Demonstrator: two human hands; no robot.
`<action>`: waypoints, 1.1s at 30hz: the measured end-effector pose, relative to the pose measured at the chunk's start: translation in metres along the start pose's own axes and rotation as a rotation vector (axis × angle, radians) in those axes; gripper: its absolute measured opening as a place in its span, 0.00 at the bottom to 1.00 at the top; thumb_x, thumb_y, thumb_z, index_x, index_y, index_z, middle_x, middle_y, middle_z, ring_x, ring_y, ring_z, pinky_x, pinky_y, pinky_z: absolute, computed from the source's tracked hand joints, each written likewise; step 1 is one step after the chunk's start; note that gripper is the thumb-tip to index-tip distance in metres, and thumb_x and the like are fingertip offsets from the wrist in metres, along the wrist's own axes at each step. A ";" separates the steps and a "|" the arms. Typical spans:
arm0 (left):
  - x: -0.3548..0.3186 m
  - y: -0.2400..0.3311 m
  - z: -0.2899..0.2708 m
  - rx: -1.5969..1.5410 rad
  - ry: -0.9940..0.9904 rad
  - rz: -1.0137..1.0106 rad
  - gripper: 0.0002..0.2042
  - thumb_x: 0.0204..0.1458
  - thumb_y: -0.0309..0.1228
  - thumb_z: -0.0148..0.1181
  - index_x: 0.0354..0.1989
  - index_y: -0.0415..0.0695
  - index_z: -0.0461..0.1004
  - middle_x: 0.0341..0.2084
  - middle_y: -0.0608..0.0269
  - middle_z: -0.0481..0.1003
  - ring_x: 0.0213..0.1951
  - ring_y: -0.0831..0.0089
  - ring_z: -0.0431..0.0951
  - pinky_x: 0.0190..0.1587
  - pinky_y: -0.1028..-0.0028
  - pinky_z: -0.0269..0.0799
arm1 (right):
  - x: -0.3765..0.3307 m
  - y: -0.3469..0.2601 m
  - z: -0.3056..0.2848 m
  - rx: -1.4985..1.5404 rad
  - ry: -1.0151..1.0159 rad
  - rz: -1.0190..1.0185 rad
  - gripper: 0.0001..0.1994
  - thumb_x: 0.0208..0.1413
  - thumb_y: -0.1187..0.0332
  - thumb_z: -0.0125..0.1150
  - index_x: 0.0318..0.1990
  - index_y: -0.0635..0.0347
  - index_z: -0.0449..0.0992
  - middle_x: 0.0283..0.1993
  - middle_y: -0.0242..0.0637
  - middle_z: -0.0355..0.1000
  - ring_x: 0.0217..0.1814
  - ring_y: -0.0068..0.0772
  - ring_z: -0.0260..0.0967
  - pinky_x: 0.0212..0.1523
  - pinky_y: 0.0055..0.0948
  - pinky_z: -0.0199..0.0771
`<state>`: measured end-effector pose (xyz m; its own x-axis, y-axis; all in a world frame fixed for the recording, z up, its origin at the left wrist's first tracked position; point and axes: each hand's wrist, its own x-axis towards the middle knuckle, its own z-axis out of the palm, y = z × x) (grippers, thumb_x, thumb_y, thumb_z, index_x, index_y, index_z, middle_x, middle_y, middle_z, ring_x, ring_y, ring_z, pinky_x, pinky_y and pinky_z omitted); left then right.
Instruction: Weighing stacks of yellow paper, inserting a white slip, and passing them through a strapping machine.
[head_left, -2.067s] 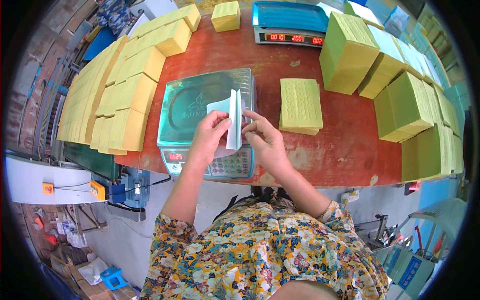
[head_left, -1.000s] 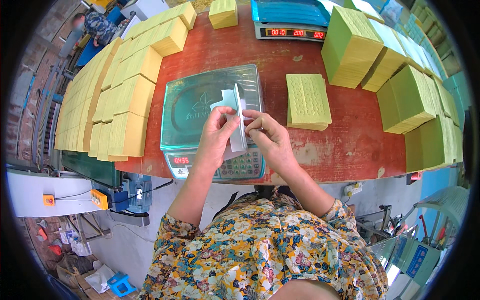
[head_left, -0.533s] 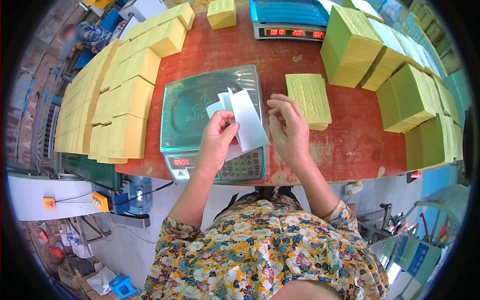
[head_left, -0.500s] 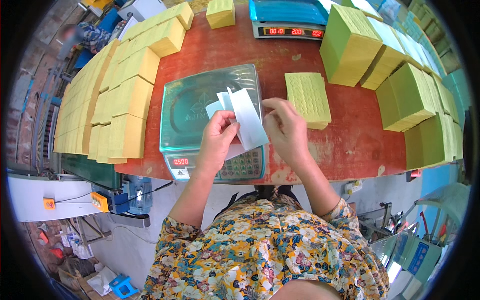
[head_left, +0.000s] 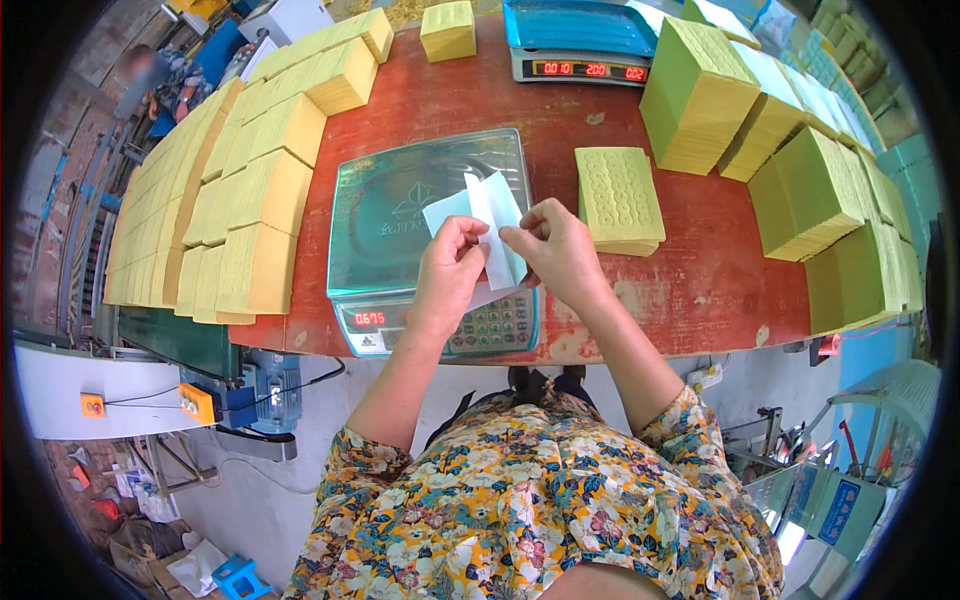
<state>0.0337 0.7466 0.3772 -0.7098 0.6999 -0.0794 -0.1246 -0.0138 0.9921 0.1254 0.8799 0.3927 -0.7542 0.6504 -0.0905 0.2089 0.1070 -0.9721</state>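
Over the near part of a teal-topped digital scale (head_left: pixel 365 240), my left hand (head_left: pixel 450 265) is closed on some folded pale bluish-white sheets of paper (head_left: pixel 505 205), its thumb and fingers pinching their left side. My right hand (head_left: pixel 562 252) pinches the right side of the same sheets, fingertips close to the left ones. The sheets fan out at the top, and their lower edges hang near the scale's keypad. Just right of my right hand lies a short stack of yellow paper (head_left: pixel 618 195) with embossed rings on top.
Yellow paper blocks (head_left: pixel 262 255) are piled along the left of the red table (head_left: pixel 700 245). Taller yellow stacks (head_left: pixel 695 95) stand at the right. A second scale (head_left: pixel 580 30) with a blue tray sits at the far side, beside a small yellow block (head_left: pixel 447 32). Another person (head_left: pixel 180 80) is at far left.
My right hand has come left from beside the sheets and now pinches them. The sheets have shifted in my fingers, and the near scale's display reading has changed.
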 end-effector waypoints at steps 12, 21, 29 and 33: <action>-0.010 -0.002 0.006 -0.155 0.153 0.091 0.17 0.57 0.24 0.56 0.56 0.41 0.65 0.39 0.64 0.72 0.39 0.77 0.73 0.42 0.75 0.73 | -0.007 0.009 0.009 -0.378 0.093 -0.266 0.12 0.49 0.64 0.60 0.30 0.67 0.76 0.29 0.59 0.73 0.33 0.60 0.75 0.33 0.48 0.74; -0.021 0.017 0.049 0.213 0.033 0.187 0.03 0.59 0.25 0.56 0.38 0.39 0.70 0.34 0.69 0.70 0.34 0.85 0.67 0.35 0.81 0.65 | -0.045 0.010 -0.037 -0.312 0.336 -0.514 0.12 0.53 0.63 0.62 0.25 0.60 0.71 0.23 0.48 0.72 0.26 0.52 0.73 0.26 0.45 0.72; 0.017 0.086 0.141 0.174 -0.385 0.339 0.04 0.58 0.25 0.56 0.37 0.37 0.73 0.37 0.67 0.75 0.38 0.80 0.72 0.44 0.77 0.68 | -0.064 0.127 -0.204 -0.351 0.666 -0.111 0.07 0.58 0.72 0.56 0.43 0.62 0.76 0.28 0.49 0.71 0.27 0.36 0.72 0.32 0.32 0.72; 0.103 0.135 0.226 -0.001 -0.187 0.359 0.09 0.58 0.29 0.56 0.42 0.37 0.76 0.31 0.71 0.73 0.35 0.82 0.72 0.43 0.77 0.68 | -0.070 0.165 -0.272 -0.428 0.689 -0.034 0.11 0.57 0.72 0.54 0.47 0.58 0.73 0.31 0.54 0.74 0.34 0.56 0.75 0.34 0.47 0.73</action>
<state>0.1004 0.9785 0.5248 -0.5697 0.7684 0.2916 0.1077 -0.2820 0.9534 0.3817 1.0563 0.2975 -0.2406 0.9438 0.2267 0.5184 0.3224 -0.7920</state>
